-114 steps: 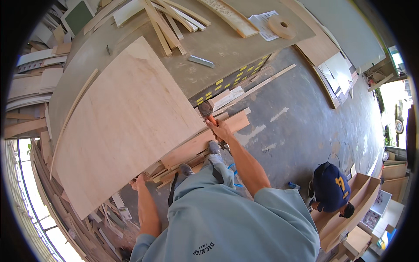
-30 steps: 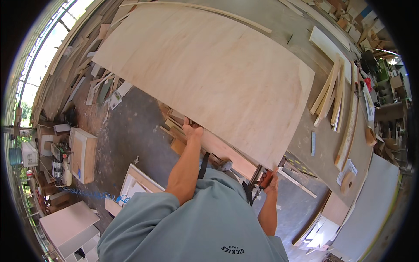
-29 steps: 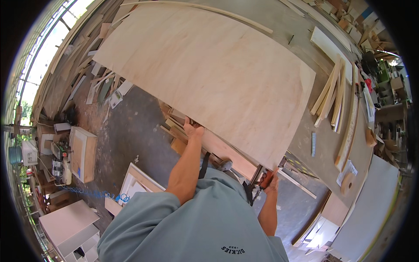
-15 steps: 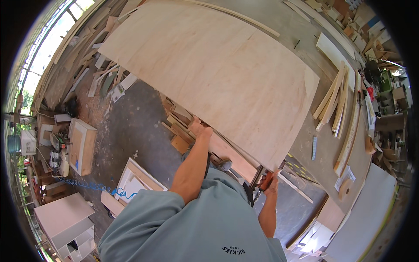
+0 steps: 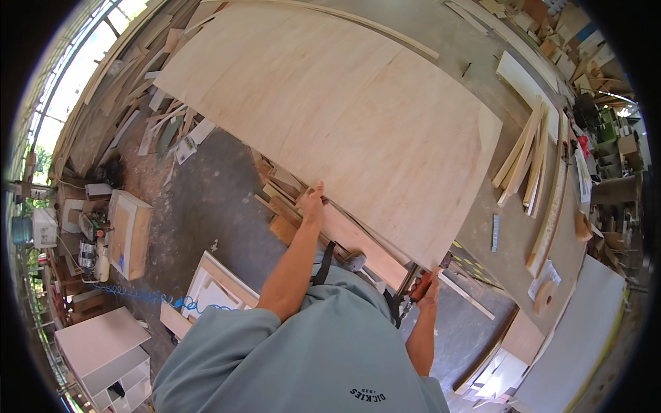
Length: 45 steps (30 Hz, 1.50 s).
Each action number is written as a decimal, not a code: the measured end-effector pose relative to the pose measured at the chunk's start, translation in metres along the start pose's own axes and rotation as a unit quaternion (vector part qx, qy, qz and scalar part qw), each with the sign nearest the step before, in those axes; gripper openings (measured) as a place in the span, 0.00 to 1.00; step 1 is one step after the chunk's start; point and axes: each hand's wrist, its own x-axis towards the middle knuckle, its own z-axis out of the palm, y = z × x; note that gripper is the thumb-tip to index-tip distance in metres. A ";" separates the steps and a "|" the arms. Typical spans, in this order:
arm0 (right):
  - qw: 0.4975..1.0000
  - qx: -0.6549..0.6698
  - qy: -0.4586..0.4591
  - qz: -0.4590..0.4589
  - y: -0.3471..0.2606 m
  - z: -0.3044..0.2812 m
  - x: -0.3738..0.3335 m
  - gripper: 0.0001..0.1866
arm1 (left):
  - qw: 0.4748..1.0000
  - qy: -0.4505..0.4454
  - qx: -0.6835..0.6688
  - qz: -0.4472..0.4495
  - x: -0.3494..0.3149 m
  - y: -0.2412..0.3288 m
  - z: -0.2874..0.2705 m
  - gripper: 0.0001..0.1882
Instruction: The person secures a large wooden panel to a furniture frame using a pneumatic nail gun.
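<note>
Grasping the near edge of a pale rectangular plywood sheet (image 5: 337, 124), the left grip (image 5: 312, 207) was nearer its middle; the sheet stretched ahead, lengthwise far-left to near-right; beside its near-right corner, the right grip (image 5: 430, 292) clenched an orange-handled tool (image 5: 418, 287).

on the gray bench (image 5: 476, 219), loose wooden strips (image 5: 518, 150) lay beside a long curved wooden piece (image 5: 553, 206); a tan tape roll (image 5: 541, 306) sat by a printed sheet (image 5: 552, 274). at left, a coiled blue hose (image 5: 131, 294) stretched between a wooden box (image 5: 134, 234) and a pale cabinet (image 5: 103, 341), offcuts (image 5: 172, 131) heaped farther off.
</note>
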 end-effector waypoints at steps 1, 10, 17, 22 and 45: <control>1.000 -0.003 0.023 -0.016 0.001 -0.002 -0.002 0.36 | 0.999 -0.033 0.021 0.000 -0.006 0.010 0.001 0.15; 0.944 -0.062 0.230 -0.229 0.053 0.006 -0.063 0.20 | 0.988 -0.153 0.007 -0.008 -0.015 0.032 -0.013 0.16; 0.896 -0.066 0.321 -0.299 0.063 0.051 -0.129 0.14 | 0.982 -0.184 0.002 -0.036 -0.013 0.028 -0.016 0.14; 0.928 -0.115 0.202 -0.292 0.030 0.169 -0.173 0.21 | 0.972 -0.221 0.008 -0.086 -0.014 0.040 -0.020 0.17; 0.866 -0.441 -0.159 -0.173 -0.038 0.392 -0.117 0.21 | 0.952 -0.287 0.051 -0.096 0.012 0.007 -0.034 0.11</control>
